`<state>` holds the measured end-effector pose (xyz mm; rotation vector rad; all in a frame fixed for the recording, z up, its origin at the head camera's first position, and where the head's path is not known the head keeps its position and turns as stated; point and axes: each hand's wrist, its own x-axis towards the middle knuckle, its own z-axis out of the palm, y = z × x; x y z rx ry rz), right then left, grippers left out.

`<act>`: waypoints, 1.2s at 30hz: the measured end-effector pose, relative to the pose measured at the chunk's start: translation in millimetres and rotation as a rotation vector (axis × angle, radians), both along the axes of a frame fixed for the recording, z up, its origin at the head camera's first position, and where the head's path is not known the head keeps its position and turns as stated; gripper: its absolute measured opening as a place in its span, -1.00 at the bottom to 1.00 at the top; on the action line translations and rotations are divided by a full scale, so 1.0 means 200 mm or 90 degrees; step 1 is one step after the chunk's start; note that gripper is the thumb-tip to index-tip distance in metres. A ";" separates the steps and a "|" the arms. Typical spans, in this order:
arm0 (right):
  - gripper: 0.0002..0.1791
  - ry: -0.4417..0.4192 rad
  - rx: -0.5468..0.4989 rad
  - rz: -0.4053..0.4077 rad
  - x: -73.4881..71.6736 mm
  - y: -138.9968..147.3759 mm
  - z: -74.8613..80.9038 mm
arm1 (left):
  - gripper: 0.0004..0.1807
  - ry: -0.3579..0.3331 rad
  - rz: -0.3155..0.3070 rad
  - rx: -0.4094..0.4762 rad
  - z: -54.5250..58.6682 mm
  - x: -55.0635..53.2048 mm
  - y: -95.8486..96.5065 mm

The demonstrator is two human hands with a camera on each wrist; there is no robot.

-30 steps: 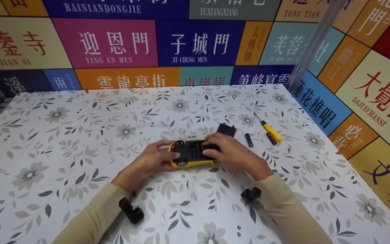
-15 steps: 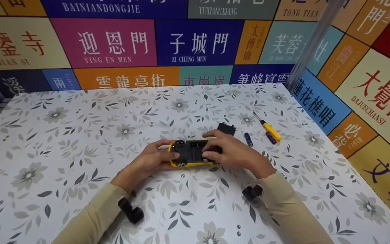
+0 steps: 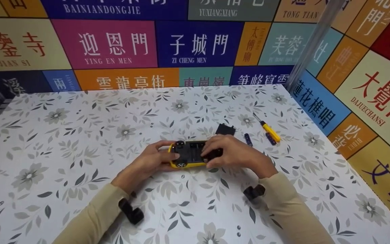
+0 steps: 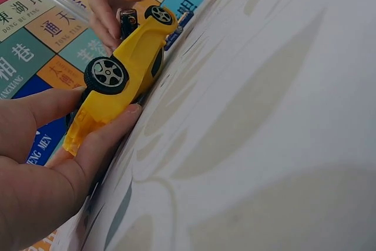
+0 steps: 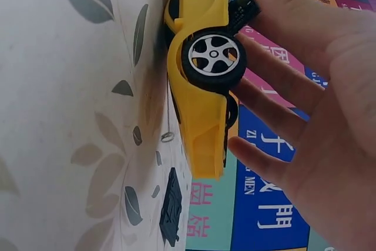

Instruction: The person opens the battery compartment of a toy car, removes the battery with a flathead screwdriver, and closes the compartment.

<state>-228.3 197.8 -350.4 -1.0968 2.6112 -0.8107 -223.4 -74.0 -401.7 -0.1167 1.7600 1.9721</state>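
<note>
A yellow toy car [image 3: 190,165] lies wheels up on the table, its black underside showing an open battery compartment. My left hand [image 3: 149,158] grips one end of it between thumb and fingers; the left wrist view shows the thumb and fingertips on the yellow body. Over the other end is my right hand [image 3: 234,153], its fingers bent at the compartment. A dark battery [image 5: 243,10] sticks up tilted from the car's underside in the right wrist view, with the right thumb at its end and fingers behind it. Much of the compartment is hidden by that hand.
Behind the right hand lies a black battery cover [image 3: 225,129]. To its right are a loose battery [image 3: 248,139], a yellow-handled screwdriver [image 3: 271,131] and another battery [image 3: 271,139] beside the handle. Lettered panels [image 3: 200,42] stand along the table's back and right.
The right hand has shifted slightly over the compartment, its fingers now bent closer together and its wrist a little further right. The left hand and the car stay in place.
</note>
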 end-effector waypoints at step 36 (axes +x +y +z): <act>-0.62 -0.038 -0.347 -0.287 -0.05 0.25 0.15 | -0.29 0.000 -0.011 0.025 -0.01 0.00 0.00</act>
